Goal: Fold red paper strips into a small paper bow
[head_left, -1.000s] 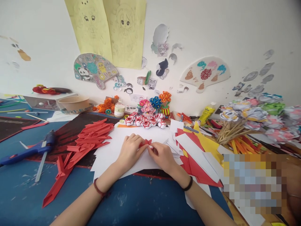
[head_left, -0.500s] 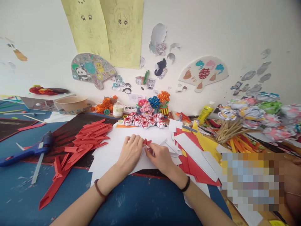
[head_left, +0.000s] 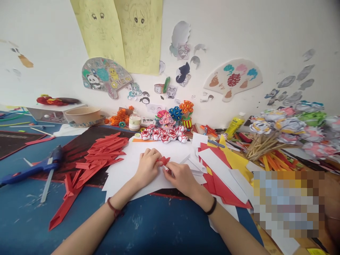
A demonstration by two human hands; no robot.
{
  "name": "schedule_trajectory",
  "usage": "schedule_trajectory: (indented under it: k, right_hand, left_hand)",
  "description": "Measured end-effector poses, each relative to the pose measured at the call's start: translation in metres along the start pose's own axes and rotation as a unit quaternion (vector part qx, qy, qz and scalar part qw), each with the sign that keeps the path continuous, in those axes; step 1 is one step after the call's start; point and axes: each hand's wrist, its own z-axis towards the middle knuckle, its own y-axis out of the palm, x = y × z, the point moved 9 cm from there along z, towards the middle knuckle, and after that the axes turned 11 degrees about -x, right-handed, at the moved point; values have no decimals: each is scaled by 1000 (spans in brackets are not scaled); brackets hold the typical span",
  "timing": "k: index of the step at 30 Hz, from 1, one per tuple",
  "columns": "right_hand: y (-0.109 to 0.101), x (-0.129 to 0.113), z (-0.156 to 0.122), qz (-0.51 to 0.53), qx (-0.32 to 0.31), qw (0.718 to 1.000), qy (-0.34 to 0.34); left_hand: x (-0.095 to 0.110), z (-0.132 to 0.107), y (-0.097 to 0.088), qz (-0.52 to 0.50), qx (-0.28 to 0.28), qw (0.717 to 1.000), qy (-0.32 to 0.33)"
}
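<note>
My left hand point(head_left: 147, 166) and my right hand point(head_left: 180, 176) meet over a white sheet of paper point(head_left: 124, 169) on the blue table. Both pinch a small folded piece of red paper point(head_left: 164, 161) between their fingertips, just above the sheet. The left fingers curl round its left end, the right thumb and forefinger press its near right end. Most of the piece is hidden by the fingers.
A heap of folded red paper strips point(head_left: 102, 153) lies left of the sheet, a blue glue gun point(head_left: 34, 168) further left. Red, white and yellow sheets point(head_left: 223, 173) are piled on the right. Small red-and-white paper flowers point(head_left: 164, 135), a jar point(head_left: 134, 122) and paper flowers on sticks point(head_left: 278, 131) stand behind.
The hands have stayed together on the red piece; the left fingers have curled more tightly over it and the red tip now points up-right. The view shifted slightly.
</note>
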Motion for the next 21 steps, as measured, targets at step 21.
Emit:
schedule_trajectory:
  k: [21]
  right_hand:
    - [-3,3,0,38,2,999,7]
  left_hand:
    - [-8,-5,-8,-266,23,963,-38]
